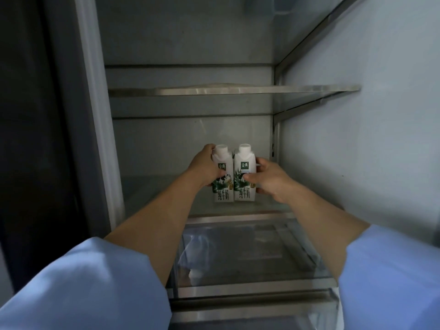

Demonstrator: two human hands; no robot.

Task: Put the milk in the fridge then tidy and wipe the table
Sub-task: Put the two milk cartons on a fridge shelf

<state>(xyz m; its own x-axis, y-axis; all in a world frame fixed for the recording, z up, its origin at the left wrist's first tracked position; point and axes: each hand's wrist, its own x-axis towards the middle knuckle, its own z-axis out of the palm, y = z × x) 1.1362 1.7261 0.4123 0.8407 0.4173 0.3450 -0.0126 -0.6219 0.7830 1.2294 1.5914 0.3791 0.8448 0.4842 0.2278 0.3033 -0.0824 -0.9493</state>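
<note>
Two milk cartons [233, 177] are shown upright and touching on the fridge shelf [269, 206]; the left hand [207, 166] is wrapped round the left one, the right hand [269, 178] round the right.

Head view, close, into fridge [357, 115]

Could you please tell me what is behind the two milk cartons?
Above the milk cartons only the fridge's back wall shows; the shelf directly behind them is hidden.
</note>
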